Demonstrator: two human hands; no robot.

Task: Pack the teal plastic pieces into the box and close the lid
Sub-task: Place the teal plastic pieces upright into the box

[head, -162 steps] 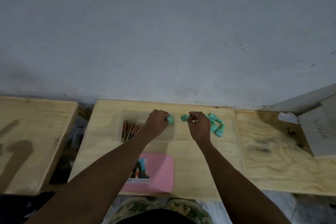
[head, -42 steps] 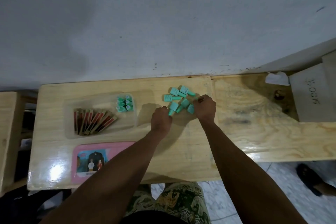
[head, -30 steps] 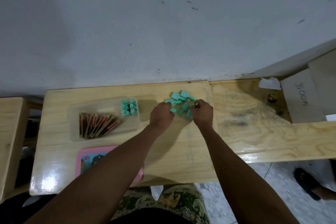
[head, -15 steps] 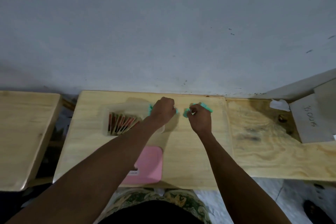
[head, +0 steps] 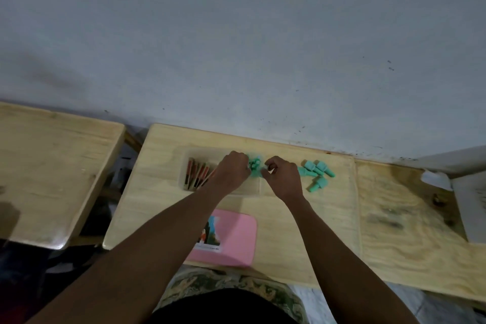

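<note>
A clear plastic box (head: 252, 190) lies on the wooden table. It holds a fan of red and brown cards (head: 196, 175) at its left and a cluster of teal pieces (head: 254, 166) at its right end. My left hand (head: 231, 172) and my right hand (head: 284, 177) are both over that right end, fingers curled at the cluster. Whether either hand pinches a piece is hidden by the fingers. Several loose teal pieces (head: 317, 172) lie on the table just right of my right hand. The pink lid (head: 231, 239) lies near the front edge.
A second wooden table (head: 52, 171) stands to the left across a gap. A plywood surface (head: 410, 223) joins on the right, with a white board (head: 470, 208) and a crumpled white paper (head: 435, 179) at its far right. A grey wall runs behind.
Both hands have come from the loose pile over to the right end of the box. The loose pile is now uncovered to the right. The camera view has shifted.
</note>
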